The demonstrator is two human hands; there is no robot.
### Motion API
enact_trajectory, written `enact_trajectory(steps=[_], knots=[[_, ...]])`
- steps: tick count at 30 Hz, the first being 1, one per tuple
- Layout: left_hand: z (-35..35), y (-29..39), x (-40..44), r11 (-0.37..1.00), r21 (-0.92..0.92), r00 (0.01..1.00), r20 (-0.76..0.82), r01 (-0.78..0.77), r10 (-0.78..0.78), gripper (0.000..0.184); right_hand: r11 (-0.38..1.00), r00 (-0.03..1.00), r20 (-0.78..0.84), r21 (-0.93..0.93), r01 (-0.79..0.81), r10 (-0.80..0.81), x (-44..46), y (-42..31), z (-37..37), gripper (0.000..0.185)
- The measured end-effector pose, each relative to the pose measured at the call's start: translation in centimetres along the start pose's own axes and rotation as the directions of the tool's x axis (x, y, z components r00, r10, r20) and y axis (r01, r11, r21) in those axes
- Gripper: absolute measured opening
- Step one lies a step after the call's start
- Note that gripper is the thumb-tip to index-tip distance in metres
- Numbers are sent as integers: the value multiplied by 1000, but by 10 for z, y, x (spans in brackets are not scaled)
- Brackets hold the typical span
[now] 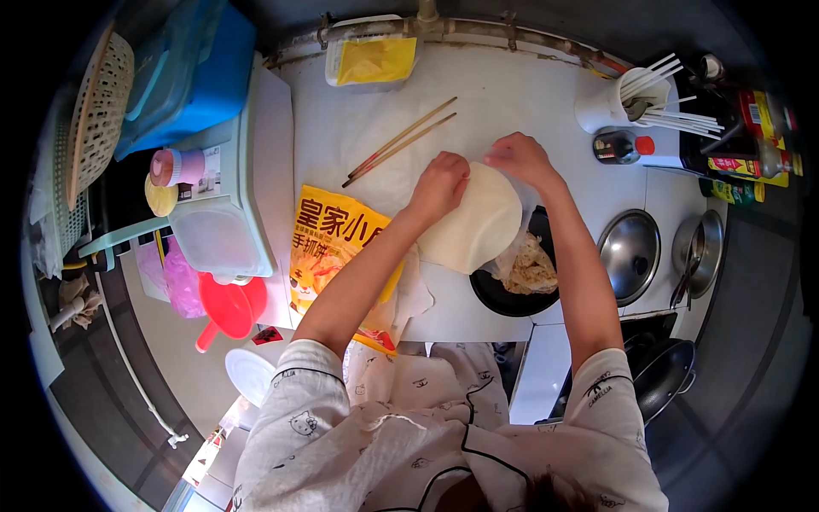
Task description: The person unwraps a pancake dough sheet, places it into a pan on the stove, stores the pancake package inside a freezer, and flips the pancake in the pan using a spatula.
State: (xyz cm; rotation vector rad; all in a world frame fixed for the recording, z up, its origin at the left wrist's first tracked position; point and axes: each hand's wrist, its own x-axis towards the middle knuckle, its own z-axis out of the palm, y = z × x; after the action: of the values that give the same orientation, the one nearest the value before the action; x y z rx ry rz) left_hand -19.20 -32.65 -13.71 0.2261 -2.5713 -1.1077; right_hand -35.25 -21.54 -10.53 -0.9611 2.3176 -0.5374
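White bench [512,102] carries a cup [597,107] of sticks [648,81] and, partly behind my right arm [584,264], a pan [499,294] of food [531,266]. My left hand [441,183] pinches the dough [485,222], left of the pan; my right hand [521,159] bunches near its edge, grip unclear. Beyond, bench runs to the far pipe [478,28].

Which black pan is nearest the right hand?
The pan partly covered by the bag of food; the wok at the lower right is farther from the right hand.
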Motion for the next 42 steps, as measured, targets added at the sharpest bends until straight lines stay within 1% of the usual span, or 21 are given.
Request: enact_trajectory(steps=[2,5,6,8,9,11,12,15,18,20,21,23,24,26,27,30,35,38,39,41,42], knots=[[-3,6,-4,1000,-24,999,32,-5,6,15,997,992,128,72,1,-10,8,5,2,35],[-10,10,-6,1000,-9,997,77,-19,20,17,988,995,96,157,14,-29,15,21,13,29],[-11,10,-7,1000,4,996,91,-25,25,18,976,990,139,219,-18,-13,15,22,15,27],[-10,11,-7,986,-42,986,48,160,-158,22,939,974,225,333,-86,10,15,24,15,24],[-8,12,-7,966,-68,968,28,250,-249,24,911,969,245,403,-88,-15,13,22,14,23],[-4,11,-3,931,-99,936,8,352,-353,30,839,959,277,536,-99,-63,7,18,10,20],[-2,11,-1,909,-115,915,1,401,-404,33,835,958,281,540,-106,-60,5,16,8,20],[3,12,7,825,-185,840,6,534,-542,30,823,960,271,558,-104,-63,3,16,9,20],[4,15,10,814,-36,815,43,579,-578,24,822,971,218,567,-46,-96,6,25,16,23],[3,19,10,840,49,840,32,540,-542,20,834,973,191,552,3,-129,7,26,18,23],[3,21,10,850,91,852,28,519,-523,18,866,973,182,499,33,-143,7,24,16,23],[4,21,6,911,105,916,-25,400,-399,15,918,972,168,386,91,-167,7,21,11,22],[4,21,5,934,113,941,-51,338,-335,15,931,976,164,356,75,-141,6,18,9,22],[1,22,3,974,69,976,-42,214,-212,13,954,984,153,297,41,-90,3,12,6,21],[-1,21,2,987,47,988,-39,151,-149,12,947,987,140,321,27,-76,4,15,9,21],[-1,15,-1,993,-114,1000,4,20,-20,14,925,992,113,380,3,-50,10,25,22,20],[-16,23,-2,974,-199,981,181,105,-69,20,916,991,110,400,24,-74,7,26,24,17],[-21,14,-4,960,-253,954,296,123,-45,25,944,993,75,324,61,-90,4,22,19,15],[-21,12,-3,956,-266,942,334,126,-31,27,960,994,56,269,74,-93,3,19,17,14],[-22,12,-1,955,-250,935,349,161,-67,32,983,995,19,156,97,-101,1,14,14,13],[-23,13,1,954,-241,931,355,179,-85,35,983,994,-4,149,107,-108,-1,13,14,13]])
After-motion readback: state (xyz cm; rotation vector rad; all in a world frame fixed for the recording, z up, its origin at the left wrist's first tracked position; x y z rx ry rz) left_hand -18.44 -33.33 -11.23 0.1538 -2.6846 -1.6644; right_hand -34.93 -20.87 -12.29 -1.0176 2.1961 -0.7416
